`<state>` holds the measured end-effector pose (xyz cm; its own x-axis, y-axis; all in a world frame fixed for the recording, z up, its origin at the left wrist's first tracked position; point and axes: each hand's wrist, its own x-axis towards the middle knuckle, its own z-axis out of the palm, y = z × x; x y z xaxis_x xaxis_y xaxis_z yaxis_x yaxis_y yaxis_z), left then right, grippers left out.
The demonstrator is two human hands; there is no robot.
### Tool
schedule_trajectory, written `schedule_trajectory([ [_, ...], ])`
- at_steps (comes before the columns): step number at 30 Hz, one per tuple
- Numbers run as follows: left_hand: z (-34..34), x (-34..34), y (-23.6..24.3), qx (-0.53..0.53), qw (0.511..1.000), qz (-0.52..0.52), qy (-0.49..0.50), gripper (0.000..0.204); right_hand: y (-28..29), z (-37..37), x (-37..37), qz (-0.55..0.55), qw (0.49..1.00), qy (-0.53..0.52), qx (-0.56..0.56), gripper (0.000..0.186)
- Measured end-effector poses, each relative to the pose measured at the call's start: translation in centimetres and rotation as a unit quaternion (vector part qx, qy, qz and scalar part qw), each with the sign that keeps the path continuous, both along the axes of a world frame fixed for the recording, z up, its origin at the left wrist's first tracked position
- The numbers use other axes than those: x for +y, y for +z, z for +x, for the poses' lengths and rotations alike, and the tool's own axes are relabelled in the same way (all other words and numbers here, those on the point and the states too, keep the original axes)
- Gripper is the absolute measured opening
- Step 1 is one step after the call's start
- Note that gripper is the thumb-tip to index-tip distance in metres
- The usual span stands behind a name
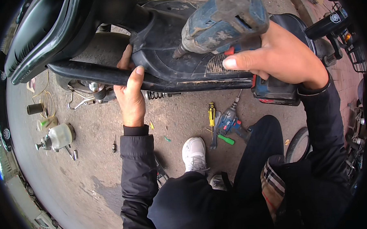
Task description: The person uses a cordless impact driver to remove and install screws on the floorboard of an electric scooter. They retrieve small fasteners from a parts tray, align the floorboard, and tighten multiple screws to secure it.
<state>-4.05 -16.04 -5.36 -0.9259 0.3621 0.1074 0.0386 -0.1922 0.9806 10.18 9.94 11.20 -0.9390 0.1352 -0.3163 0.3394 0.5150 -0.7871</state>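
Grey pavement (93, 159) beneath the black scooter (162, 39), pinkish brick paving (347, 82) rightward.

Extends the left forearm (136, 186) forward in a black fabric sleeve (136, 147), curving the bare left hand (131, 102) into a grip with left thumb (136, 77) upright. Bends the right arm (325, 124) inward at the wrist (318, 78), wrapping the bare right hand (286, 54) closed with right thumb (243, 61) pointing left.
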Motion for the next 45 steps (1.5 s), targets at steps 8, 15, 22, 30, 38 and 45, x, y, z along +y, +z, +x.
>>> schedule_trajectory([
  [8, -0.2, -0.2, -0.3, 0.010, 1.000, -0.015, 0.002, 0.071, 5.2, -7.2, 0.4, 0.175, 0.943, 0.087, -0.270, 0.036],
  [15, -0.1, 0.1, -0.2, 0.007, 1.000, 0.005, -0.002, 0.074, 7.7, -10.9, -0.8, 0.214, 0.906, 0.233, -0.281, 0.045],
  [22, -0.1, 0.0, -0.1, 0.001, 1.000, 0.004, -0.006, 0.075, 7.0, -9.9, -1.0, 0.279, 0.901, 0.192, -0.270, 0.049],
  [30, 0.0, 0.0, -0.1, -0.013, 1.000, 0.010, -0.009, 0.071, 7.6, -9.7, -1.5, 0.294, 0.898, 0.174, -0.279, 0.048],
  [38, 0.0, 0.1, -0.3, -0.018, 1.000, 0.015, 0.007, 0.070, 6.8, -10.2, -2.6, 0.360, 0.874, 0.169, -0.278, 0.042],
  [45, -0.1, 0.3, -0.4, -0.006, 1.000, 0.019, 0.011, 0.072, 7.2, -9.3, -1.4, 0.276, 0.918, 0.216, -0.188, 0.037],
])
